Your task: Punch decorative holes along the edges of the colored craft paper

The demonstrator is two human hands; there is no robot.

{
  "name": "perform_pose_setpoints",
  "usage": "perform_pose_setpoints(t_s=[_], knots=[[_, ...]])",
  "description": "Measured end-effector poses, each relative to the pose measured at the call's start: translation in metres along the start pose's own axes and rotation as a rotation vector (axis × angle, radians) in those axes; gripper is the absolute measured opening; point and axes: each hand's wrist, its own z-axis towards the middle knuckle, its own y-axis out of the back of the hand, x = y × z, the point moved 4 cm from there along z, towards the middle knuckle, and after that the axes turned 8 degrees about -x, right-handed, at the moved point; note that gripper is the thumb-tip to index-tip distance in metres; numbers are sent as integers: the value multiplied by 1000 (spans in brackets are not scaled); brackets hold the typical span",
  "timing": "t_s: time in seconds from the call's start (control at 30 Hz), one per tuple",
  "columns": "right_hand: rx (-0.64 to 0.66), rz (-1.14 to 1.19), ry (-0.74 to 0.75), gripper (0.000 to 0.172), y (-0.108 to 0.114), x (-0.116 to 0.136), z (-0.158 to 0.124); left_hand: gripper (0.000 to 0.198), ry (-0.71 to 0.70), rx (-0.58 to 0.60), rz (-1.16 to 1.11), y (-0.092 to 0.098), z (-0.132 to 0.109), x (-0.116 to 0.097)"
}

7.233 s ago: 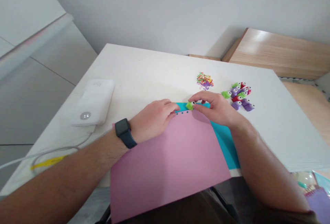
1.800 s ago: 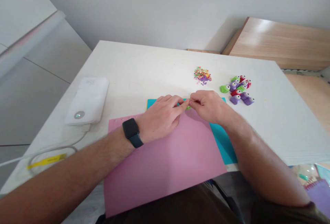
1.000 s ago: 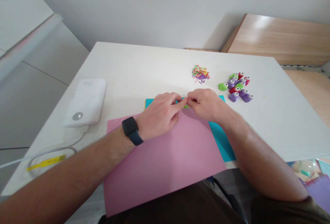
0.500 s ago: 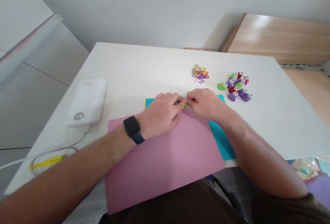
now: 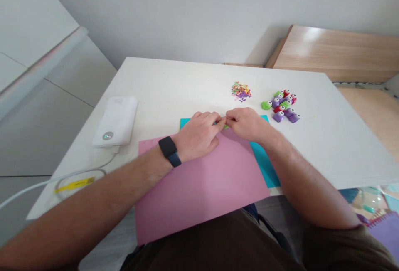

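- Looks like a room in a home, used as a craft corner.
- Has a plain white tabletop against a bare grey wall, pale wooden furniture beside it and large grey floor tiles.
- Shows hobby supplies: a pink sheet, a turquoise sheet, small toy-like paper punches and a heap of coloured paper bits.
- Holds a white power bank with its cable.

On the worktop two sheets lie at the near edge. The top sheet covers the under sheet, which shows behind it and to its right. The left hand and right hand meet at the top sheet's far edge, with a punch between their fingertips. A scrap pile lies behind the right hand, with spare punches to its right. A power bank lies far left, its cable nearer.
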Motion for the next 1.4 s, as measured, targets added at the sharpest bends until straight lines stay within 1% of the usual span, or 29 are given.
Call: perform_pose_setpoints(t_s=[0.2,0.33,0.47,0.73,0.93,1.4], knots=[[-4,-8,3,28,1,0,0,46,12,-8,6,1,0,-1],[-20,-3,7,27,1,0,0,46,12,-23,-9,0,-1,0],[-8,-2,1,26,2,1,-1,46,11,-37,-11,-1,-1,1],[1,31,-27,27,0,1,0,45,29,-19,-33,-1,-1,1],[-34,4,-11,26,0,0,0,48,21,-34,-15,-2,-2,1],[-5,-26,-13,27,-4,1,-1,45,4,-10,35,-2,0,-3]])
